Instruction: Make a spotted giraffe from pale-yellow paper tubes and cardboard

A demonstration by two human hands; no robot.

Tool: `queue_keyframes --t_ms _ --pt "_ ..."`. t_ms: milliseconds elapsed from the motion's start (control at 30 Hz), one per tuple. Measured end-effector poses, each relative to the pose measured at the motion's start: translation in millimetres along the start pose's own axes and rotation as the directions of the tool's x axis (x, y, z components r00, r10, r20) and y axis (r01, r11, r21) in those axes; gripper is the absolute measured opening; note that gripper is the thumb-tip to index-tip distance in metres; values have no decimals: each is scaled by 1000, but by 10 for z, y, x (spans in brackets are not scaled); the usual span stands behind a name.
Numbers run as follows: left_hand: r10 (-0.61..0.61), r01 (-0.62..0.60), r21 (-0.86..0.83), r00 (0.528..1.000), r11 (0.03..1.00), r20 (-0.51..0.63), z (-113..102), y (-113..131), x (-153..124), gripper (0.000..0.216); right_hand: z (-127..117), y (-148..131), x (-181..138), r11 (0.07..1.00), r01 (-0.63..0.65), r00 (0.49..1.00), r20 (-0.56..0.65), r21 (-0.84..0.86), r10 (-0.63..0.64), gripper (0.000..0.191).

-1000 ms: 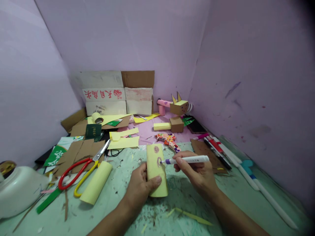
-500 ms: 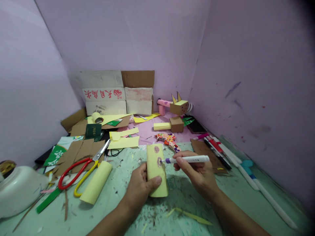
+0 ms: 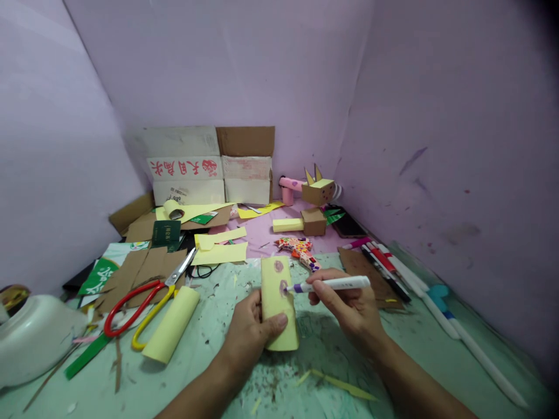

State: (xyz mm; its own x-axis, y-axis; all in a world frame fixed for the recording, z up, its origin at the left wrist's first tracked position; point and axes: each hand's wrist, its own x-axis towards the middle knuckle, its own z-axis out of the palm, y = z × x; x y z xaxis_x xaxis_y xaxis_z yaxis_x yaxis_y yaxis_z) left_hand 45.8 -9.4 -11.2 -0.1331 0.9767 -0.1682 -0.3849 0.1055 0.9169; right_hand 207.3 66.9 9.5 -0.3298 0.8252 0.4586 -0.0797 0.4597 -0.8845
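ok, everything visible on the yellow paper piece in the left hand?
The yellow paper piece looks like a long box with rounded edges, near upright in view, its top tipped slightly left. Its face carries two purplish ovals, one above the other. The left hand grips its lower half, thumb on the face; a white marker has its tip at the lower oval.

Soft, dimmish light, paler on the left wall (image 3: 39, 128); faint sheen on the bowl (image 3: 43, 331) at the table's (image 3: 209, 326) left edge, shadow toward the near edge; marker (image 3: 338, 283) lettering blurred, frame sides stretched, top-right corner black
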Motion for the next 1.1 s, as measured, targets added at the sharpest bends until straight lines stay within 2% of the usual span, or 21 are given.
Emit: queue_keyframes --t_ms 100,500,667,900,1100 --pt "9 -9 4 1000 1000 -2 -2 -3 0 62 2 2 2 1000 9 1000 -30 6 -9 19" --pt "7 -7 8 1000 1000 8 14 20 -18 62 5 2 6 1000 23 1000 2 8 -23 17" --pt "12 -12 7 1000 1000 -1 16 15 -15 62 6 -11 3 1000 13 999 -43 20 -13 14" --pt "5 -5 13 1000 1000 23 9 26 -13 61 1 -31 -8 1000 24 1000 1 -18 -24 17" --pt "11 -11 10 1000 1000 8 10 21 -16 63 17 -24 11 1000 16 999 -37 3 -16 16"
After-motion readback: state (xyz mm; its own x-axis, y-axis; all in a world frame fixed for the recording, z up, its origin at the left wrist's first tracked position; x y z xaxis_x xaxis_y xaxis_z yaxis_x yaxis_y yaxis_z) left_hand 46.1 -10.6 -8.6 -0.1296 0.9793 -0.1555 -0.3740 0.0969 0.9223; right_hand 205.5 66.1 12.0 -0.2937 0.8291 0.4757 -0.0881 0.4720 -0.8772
